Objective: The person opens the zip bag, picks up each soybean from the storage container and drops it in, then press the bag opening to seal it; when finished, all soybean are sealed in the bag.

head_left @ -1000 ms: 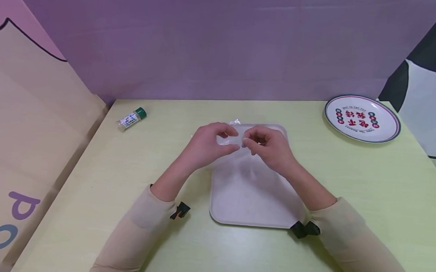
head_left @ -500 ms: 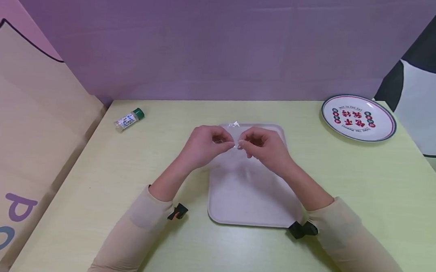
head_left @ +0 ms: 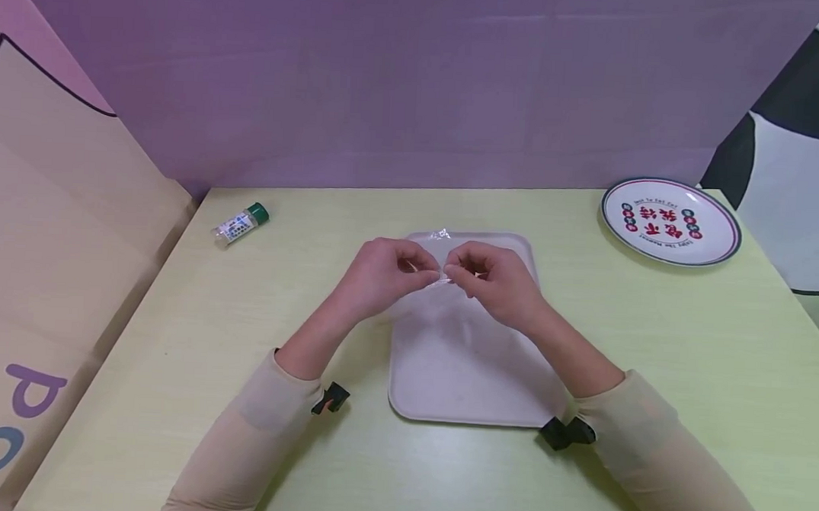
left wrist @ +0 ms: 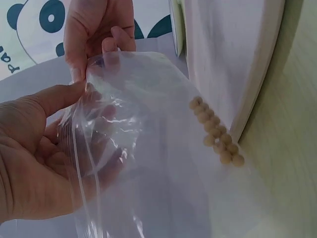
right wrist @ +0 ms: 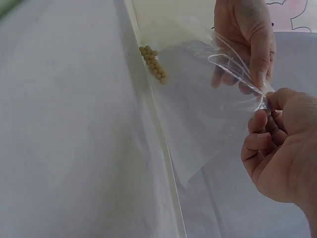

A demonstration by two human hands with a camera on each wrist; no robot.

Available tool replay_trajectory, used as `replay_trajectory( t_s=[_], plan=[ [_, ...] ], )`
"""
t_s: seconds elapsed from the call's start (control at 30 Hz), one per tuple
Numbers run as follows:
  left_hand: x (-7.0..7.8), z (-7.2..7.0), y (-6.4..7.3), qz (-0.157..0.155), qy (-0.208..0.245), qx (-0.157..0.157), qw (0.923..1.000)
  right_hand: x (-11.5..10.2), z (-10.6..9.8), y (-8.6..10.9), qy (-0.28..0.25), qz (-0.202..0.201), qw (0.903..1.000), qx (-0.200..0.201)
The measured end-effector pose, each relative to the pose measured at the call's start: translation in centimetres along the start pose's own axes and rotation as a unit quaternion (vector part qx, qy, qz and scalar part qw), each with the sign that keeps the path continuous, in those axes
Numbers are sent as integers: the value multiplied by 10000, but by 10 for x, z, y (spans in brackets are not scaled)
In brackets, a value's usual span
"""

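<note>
A clear zip bag hangs between the two hands, with several round tan beans gathered in its lower corner. Thumb and fingers of the left hand pinch the zip edge. The right hand pinches the same edge at its end, fingertips almost meeting the left ones. In the right wrist view the zip strip runs between both hands, and the beans lie at the far end of the bag. From the head view most of the bag is hidden behind the hands; only a shiny bit shows beyond them.
Below the hands, a pale rectangular tray lies on the table. A small clear bottle with a green cap lies on its side at the back left. An oval plate with red lettering sits at the back right, before a purple backdrop.
The left thumb and fingers, spread apart a second ago, have come together on the bag's edge. Both hands are now slightly closer to each other.
</note>
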State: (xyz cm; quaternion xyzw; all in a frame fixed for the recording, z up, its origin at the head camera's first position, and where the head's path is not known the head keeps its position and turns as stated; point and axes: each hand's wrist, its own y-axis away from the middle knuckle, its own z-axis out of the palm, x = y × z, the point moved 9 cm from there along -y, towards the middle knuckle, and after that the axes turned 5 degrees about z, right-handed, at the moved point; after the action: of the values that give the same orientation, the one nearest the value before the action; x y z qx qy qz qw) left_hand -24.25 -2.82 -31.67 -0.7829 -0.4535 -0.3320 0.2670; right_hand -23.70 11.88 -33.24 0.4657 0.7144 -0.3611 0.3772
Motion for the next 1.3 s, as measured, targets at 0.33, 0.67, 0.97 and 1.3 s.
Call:
replay_trajectory(
  t_s=[0.33, 0.67, 0.97, 1.3],
  plan=[
    [1, -4, 1, 54, -33, 109, 9999, 0, 1, -2, 5, 23, 9999, -99],
    [1, -6, 3, 0, 26, 37, 10000, -7, -2, 1, 350, -225, 9990, 154],
    [3, -8, 3, 106, -87, 76, 9999, -9, 0, 0, 352, -242, 9991, -29],
    [6, -11, 4, 247, -139, 220, 9994, -11, -8, 2, 422, -424, 9973, 431]
  ],
)
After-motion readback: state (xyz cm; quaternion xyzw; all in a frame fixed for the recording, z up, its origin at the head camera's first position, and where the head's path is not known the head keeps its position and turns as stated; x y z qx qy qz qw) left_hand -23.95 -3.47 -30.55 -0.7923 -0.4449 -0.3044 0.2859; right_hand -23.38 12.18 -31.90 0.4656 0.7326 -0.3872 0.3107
